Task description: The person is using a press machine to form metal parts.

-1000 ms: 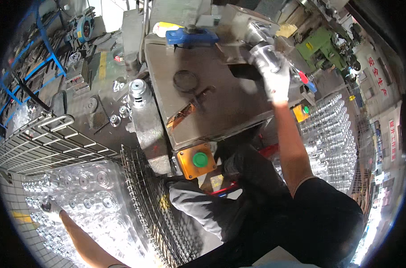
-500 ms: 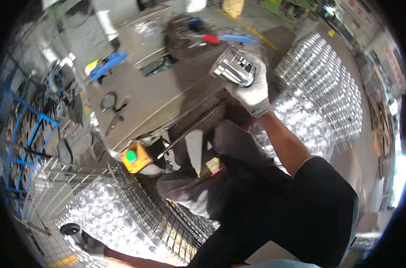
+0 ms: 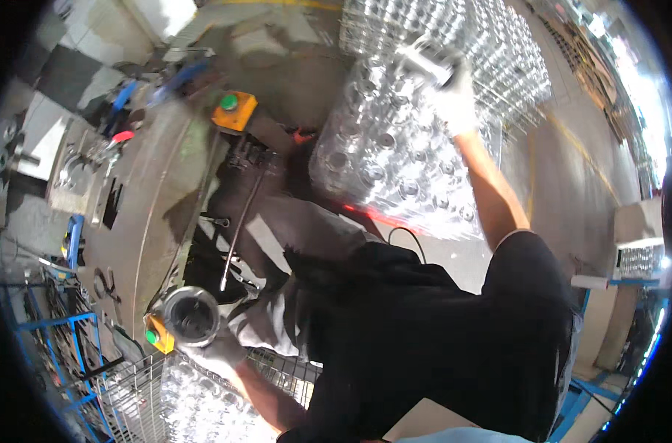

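My right hand [image 3: 455, 102], in a white glove, grips a shiny metal cylinder [image 3: 429, 65], blurred by motion. It is above a plastic-covered crate of silvery round parts [image 3: 395, 159]. Closer to me at the left, my gloved left hand [image 3: 219, 356] is closed around another metal cylinder [image 3: 191, 316]. This one's round open end faces up, showing a dark inside. Just beside it is a yellow button box [image 3: 159, 334] with a green button. Most of the left fingers are hidden behind the cylinder.
A metal worktable [image 3: 140, 221] runs along the left. Its far end carries a second yellow button box [image 3: 233, 111]. A long thin rod [image 3: 241, 229] slants near my legs. More silvery parts lie in a wire basket [image 3: 133, 399] at lower left; tall stacks [image 3: 491, 52] stand far right.
The view has turned to the right. My right hand has moved from over the worktable to the crate of parts. My left hand has brought its cylinder up from the wire basket to the table edge.
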A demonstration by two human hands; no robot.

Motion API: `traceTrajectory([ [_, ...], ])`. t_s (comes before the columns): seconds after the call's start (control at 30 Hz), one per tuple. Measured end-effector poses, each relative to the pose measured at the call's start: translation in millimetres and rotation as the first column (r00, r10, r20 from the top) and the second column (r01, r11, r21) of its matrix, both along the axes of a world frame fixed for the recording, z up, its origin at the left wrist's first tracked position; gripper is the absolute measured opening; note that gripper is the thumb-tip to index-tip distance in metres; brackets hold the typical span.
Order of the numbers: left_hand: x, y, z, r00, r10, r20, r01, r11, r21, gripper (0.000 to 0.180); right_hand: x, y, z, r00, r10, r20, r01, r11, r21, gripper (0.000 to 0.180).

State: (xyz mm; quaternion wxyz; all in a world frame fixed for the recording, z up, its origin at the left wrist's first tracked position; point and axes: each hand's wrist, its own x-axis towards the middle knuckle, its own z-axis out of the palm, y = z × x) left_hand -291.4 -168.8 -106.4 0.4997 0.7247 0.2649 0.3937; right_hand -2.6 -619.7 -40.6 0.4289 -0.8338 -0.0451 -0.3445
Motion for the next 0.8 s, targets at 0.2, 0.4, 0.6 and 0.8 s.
traceTrajectory([
  [0.2,45.4,-46.7,-10.4,0.923,-0.06,0.381,0.378,0.338,-0.862,0.04,47.2,-183.9,-49.1,0.876,-0.451,-0.173,0.397,0.876,-0.274,0.067],
  [0.4,70.4,-67.1,-24.3,0.98,-0.189,0.062,0.193,0.822,-0.536,0.038,74.8,-252.2,-128.3,0.735,-0.478,-0.48,0.11,0.783,-0.612,0.062],
  [0.6,92.1,-62.1,-7.4,0.975,-0.062,-0.212,0.043,0.995,-0.092,0.038,106.8,-284.3,-195.0,0.55,-0.458,-0.699,-0.227,0.723,-0.652,0.081],
  [0.8,89.2,-46.7,11.1,0.842,0.016,0.539,0.49,0.394,-0.778,0.044,135.2,-330.1,-253.3,0.602,-0.424,-0.677,-0.276,0.685,-0.674,0.086],
])
